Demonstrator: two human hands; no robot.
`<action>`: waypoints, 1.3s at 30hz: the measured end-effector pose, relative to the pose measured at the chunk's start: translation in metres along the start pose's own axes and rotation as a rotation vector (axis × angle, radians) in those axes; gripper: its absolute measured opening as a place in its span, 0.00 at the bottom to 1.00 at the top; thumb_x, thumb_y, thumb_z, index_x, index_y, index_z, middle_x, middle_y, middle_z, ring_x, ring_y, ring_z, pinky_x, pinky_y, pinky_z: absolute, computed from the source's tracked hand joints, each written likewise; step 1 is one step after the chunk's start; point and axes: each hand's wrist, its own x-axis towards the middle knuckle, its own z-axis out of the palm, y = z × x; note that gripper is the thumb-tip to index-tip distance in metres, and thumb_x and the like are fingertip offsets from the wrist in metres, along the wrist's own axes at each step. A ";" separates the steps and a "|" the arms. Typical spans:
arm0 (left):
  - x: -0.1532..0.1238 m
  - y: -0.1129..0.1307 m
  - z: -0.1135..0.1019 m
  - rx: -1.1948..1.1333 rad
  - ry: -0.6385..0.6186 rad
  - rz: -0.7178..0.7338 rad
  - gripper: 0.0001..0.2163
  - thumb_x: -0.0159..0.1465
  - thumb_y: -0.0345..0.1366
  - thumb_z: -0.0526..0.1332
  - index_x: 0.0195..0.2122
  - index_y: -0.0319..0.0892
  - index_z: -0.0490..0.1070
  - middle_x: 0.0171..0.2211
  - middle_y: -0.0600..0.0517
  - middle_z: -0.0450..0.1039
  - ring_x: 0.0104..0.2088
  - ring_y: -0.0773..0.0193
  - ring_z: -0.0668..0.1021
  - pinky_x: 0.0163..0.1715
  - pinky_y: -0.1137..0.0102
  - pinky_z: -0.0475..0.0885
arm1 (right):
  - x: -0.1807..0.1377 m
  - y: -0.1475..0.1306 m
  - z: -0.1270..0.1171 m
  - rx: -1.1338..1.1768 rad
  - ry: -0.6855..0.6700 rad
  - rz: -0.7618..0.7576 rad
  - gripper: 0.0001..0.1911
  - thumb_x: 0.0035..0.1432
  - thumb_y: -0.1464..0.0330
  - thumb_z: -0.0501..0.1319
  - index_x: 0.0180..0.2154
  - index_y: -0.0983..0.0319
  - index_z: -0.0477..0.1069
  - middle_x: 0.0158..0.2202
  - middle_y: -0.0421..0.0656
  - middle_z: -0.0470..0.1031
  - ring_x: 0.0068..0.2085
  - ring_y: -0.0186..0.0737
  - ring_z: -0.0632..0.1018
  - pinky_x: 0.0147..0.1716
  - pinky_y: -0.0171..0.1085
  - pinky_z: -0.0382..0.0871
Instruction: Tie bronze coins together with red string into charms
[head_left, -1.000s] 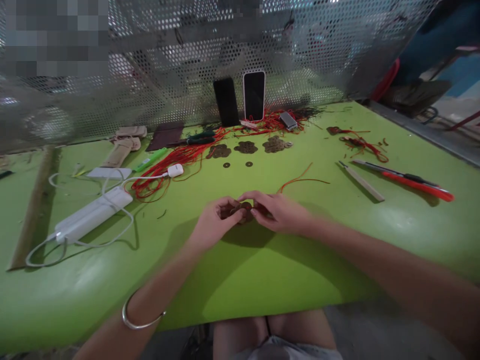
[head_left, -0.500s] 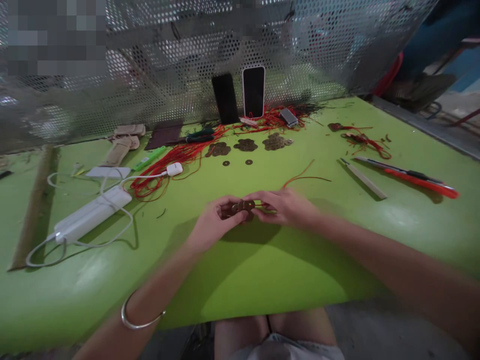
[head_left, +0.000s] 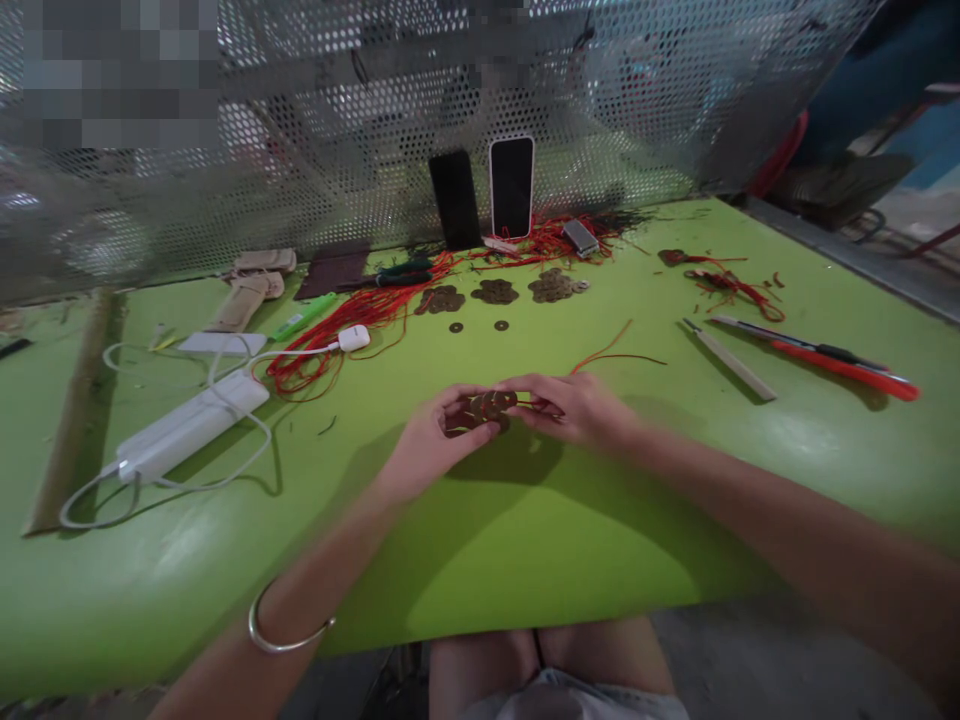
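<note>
Above the green table, both of my hands meet around a cluster of dark, brassy holed coins (head_left: 491, 404) tied with red cord. My left hand (head_left: 424, 440) is closed around its left side, thumb along the lower edge. At the right edge is my right hand (head_left: 577, 408), its fingers closed on the red cord (head_left: 600, 354), with the index finger reaching the top of the coins. Two loose ends of the cord stick out beyond the right hand onto the table. Part of the cluster is hidden by my fingers.
Beyond my hands lie three coin piles (head_left: 495, 291) and two single coins (head_left: 501, 325). A red cord bundle (head_left: 337, 335), a white power strip (head_left: 193, 425) and its cable are left. A craft knife (head_left: 825, 358) and tweezers-like tool (head_left: 727, 362) lie right. Two phones (head_left: 512, 188) lean against perforated metal.
The coin cluster has tilted a little between my hands, and more of its coins show. My right fingers have shifted slightly at its edge. The whole view has moved slightly.
</note>
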 end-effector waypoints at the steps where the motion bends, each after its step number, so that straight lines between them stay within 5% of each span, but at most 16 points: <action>1: 0.000 -0.001 0.000 0.005 -0.002 0.000 0.18 0.52 0.37 0.68 0.44 0.41 0.69 0.41 0.47 0.77 0.40 0.62 0.78 0.46 0.63 0.71 | 0.000 0.000 0.000 0.000 0.002 0.004 0.16 0.64 0.61 0.52 0.48 0.62 0.70 0.21 0.38 0.73 0.17 0.29 0.66 0.18 0.29 0.55; 18: 0.002 0.002 0.003 -0.144 0.086 -0.104 0.11 0.49 0.35 0.70 0.29 0.39 0.70 0.26 0.54 0.76 0.27 0.70 0.77 0.37 0.71 0.73 | 0.002 -0.008 -0.001 0.061 0.031 0.108 0.15 0.63 0.61 0.54 0.46 0.62 0.70 0.19 0.36 0.69 0.18 0.29 0.65 0.19 0.29 0.54; 26: 0.001 0.002 0.003 -0.136 0.120 -0.095 0.11 0.49 0.35 0.70 0.27 0.39 0.68 0.26 0.54 0.76 0.27 0.69 0.78 0.38 0.69 0.74 | 0.003 -0.014 0.004 0.318 0.092 0.238 0.13 0.60 0.63 0.58 0.43 0.64 0.69 0.18 0.32 0.58 0.18 0.27 0.60 0.19 0.30 0.50; 39: 0.001 0.000 0.005 -0.149 0.098 -0.084 0.12 0.49 0.36 0.70 0.27 0.39 0.67 0.27 0.54 0.76 0.28 0.68 0.78 0.37 0.70 0.74 | 0.005 -0.024 0.009 0.507 0.085 0.446 0.14 0.58 0.58 0.59 0.39 0.62 0.68 0.19 0.34 0.63 0.21 0.30 0.65 0.20 0.30 0.55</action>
